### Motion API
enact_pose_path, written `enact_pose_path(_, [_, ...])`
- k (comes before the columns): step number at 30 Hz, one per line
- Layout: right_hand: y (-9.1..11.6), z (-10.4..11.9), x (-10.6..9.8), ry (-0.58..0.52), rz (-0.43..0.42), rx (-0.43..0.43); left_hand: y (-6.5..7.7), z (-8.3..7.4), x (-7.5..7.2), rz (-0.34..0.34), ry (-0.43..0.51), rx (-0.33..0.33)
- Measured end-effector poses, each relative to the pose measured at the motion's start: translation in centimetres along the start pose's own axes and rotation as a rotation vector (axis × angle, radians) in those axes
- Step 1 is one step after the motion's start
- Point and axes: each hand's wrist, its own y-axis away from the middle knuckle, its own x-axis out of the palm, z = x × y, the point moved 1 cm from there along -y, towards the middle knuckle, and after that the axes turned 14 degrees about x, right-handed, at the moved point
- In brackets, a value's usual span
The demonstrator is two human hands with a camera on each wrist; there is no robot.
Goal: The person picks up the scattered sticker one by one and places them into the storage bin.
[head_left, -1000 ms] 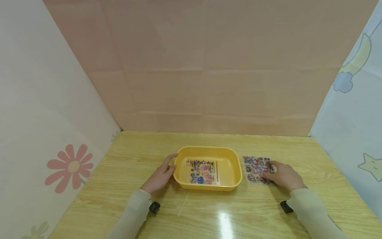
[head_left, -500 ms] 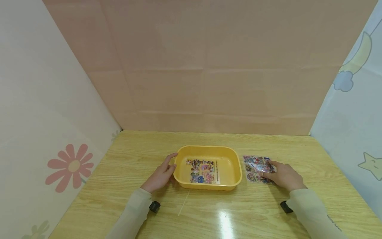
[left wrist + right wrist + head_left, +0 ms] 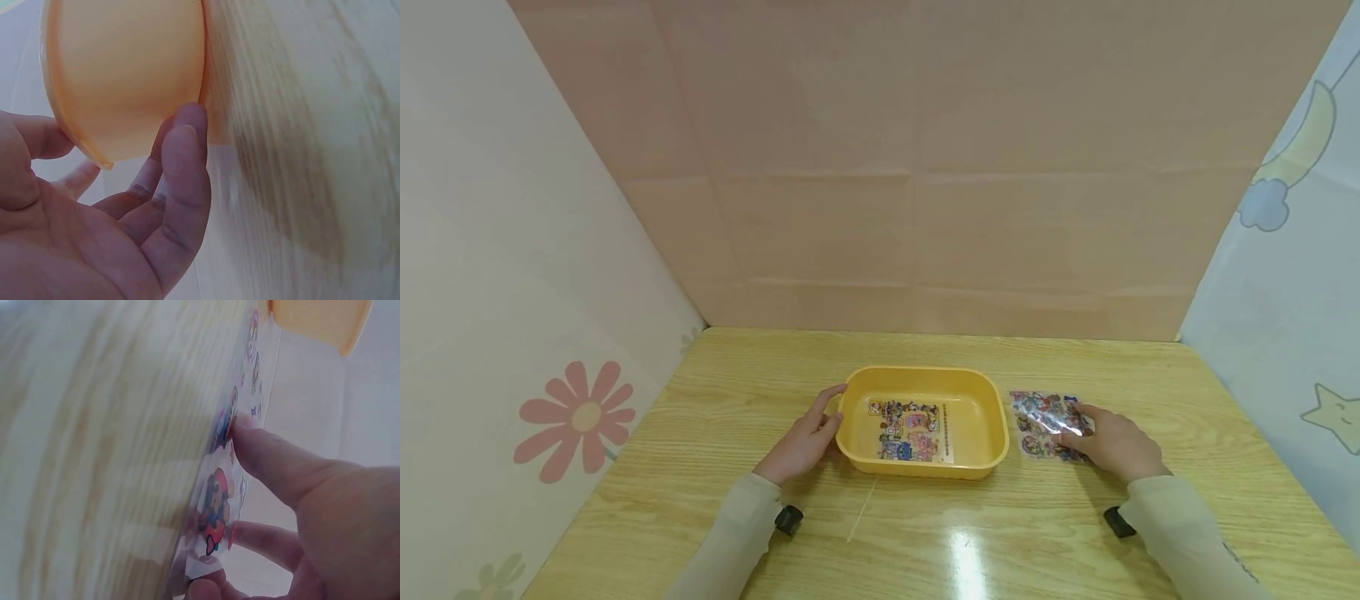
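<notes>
Tray: a yellow rounded-rectangular plastic tray (image 3: 977,433) sits upright on the pale wood-grain desk (image 3: 1037,533), between the two hands.
Inside the tray: a rectangular sheet of colourful cartoon stickers (image 3: 910,432) with a column of small dark marks along its right edge; it lies on the tray's bottom, nearer the left end.
Left hand: the left hand (image 3: 805,437) grips the tray's left end; the left wrist view shows curved fingers (image 3: 185,162) against the outer wall near the desk and the thumb at the rim.
Loose sheet: a clear, glossy plastic sheet printed with multicoloured cartoon figures (image 3: 1041,421) lies on the desk just right of the tray, apart from it, with a bright glare across its middle.
Right hand: the right hand (image 3: 1118,442) pinches the loose sheet by its right side, thumb on the printed face and bent fingers at the edge.
Sleeves: pale long sleeves (image 3: 1187,533) cover both forearms, a small black device (image 3: 788,520) showing beside each cuff.
Walls: creased brownish-pink backdrop (image 3: 910,208) behind; red flower (image 3: 582,419) on the left panel, yellow star (image 3: 1337,417) on the right.
</notes>
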Motion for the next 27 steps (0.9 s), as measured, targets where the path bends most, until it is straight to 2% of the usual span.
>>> enact_pose_path(8, [-0.13,0.14,0.00,-0.007,0.018,0.008,0.00,-0.09,-0.02,0.001,0.000,0.003])
enact_pose_path(17, [-0.12,-0.15,-0.32,-0.109,0.049,0.070,-0.10,0.11,0.01,0.016,-0.005,0.024])
enact_pose_path(27, [-0.52,-0.74,-0.53,-0.192,-0.002,0.030,-0.11,0.17,-0.08,0.021,-0.004,0.031])
